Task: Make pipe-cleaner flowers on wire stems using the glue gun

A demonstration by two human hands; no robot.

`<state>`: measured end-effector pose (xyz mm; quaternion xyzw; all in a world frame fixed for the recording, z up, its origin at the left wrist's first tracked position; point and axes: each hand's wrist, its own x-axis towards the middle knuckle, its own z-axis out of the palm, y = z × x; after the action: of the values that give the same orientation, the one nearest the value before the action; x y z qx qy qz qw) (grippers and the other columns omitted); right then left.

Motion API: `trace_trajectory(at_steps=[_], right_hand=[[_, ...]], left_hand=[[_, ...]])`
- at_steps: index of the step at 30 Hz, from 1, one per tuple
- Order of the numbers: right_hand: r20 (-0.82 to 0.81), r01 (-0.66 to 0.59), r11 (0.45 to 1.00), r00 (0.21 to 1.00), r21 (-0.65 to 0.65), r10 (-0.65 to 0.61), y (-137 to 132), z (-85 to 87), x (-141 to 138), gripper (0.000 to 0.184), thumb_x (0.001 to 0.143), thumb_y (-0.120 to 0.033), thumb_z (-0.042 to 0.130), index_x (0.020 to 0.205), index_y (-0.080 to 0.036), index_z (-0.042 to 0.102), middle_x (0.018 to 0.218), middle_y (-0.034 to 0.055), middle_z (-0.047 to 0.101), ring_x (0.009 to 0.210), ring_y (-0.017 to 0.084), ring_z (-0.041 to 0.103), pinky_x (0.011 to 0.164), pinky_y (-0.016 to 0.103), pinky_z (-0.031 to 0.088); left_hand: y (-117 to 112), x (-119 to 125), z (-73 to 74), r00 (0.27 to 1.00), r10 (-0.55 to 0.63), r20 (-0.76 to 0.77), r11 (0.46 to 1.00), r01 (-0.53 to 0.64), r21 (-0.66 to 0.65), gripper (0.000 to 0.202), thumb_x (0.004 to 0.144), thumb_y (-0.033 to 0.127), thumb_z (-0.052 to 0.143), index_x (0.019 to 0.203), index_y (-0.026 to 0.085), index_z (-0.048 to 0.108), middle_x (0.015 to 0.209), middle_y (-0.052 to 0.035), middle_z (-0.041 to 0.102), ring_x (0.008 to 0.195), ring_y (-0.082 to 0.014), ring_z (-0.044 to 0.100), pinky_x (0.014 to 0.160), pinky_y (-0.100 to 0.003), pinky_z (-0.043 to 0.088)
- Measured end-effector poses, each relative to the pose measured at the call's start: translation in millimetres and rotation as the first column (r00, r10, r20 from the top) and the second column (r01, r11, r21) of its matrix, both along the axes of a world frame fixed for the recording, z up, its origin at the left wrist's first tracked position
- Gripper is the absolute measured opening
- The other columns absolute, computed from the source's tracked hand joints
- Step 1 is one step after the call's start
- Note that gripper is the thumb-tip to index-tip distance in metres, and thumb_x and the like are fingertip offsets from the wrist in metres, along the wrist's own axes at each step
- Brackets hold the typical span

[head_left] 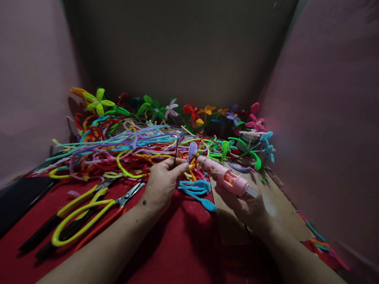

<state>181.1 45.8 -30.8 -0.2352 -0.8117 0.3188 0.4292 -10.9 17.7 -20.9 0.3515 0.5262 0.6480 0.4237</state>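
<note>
My left hand pinches a lilac pipe-cleaner petal between thumb and fingers. A thin dark stem with a pale tip rises upright from the same hand. In my right hand is a pink glue gun, its nozzle pointing left close to the petal's base. A clear glue stick pokes out of the gun's rear. Whether the nozzle touches the petal I cannot tell. Below the hands lie blue pipe-cleaner petals on the red cloth.
A heap of colourful pipe cleaners spreads behind my hands. Finished flowers line the back wall. Yellow-handled scissors and pliers lie at left, beside a dark flat object. Cardboard lies under my right hand.
</note>
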Motion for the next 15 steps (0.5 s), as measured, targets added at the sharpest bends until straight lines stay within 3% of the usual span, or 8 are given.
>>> trace_trajectory(at_steps=[9,15], right_hand=[[0.01,-0.013,1.0,1.0,0.025,0.013,1.0,1.1,0.4,0.043,0.082,-0.029,0.057,0.124,-0.02,0.053,0.12,0.0097,0.059,0.11,0.029,0.055,0.095,0.045,0.045],[-0.027,0.077,0.996,0.997,0.045,-0.076,-0.9,-7.3,3.2,0.043,0.083,-0.031,0.055,0.124,-0.022,0.052,0.113,0.0089,0.064,0.104,0.031,0.058,0.088,0.046,0.05]], left_hand=[[-0.1,-1.4,0.4,1.0,-0.003,0.016,1.0,0.003,0.013,0.019,0.065,0.03,0.07,0.073,0.015,0.063,0.057,0.0039,0.053,0.045,-0.004,0.037,0.043,-0.017,0.028],[1.8,-0.5,-0.5,0.999,-0.035,0.029,0.999,0.035,-0.004,0.018,0.066,0.031,0.068,0.073,0.016,0.062,0.05,0.0055,0.05,0.039,-0.0028,0.03,0.039,-0.018,0.021]])
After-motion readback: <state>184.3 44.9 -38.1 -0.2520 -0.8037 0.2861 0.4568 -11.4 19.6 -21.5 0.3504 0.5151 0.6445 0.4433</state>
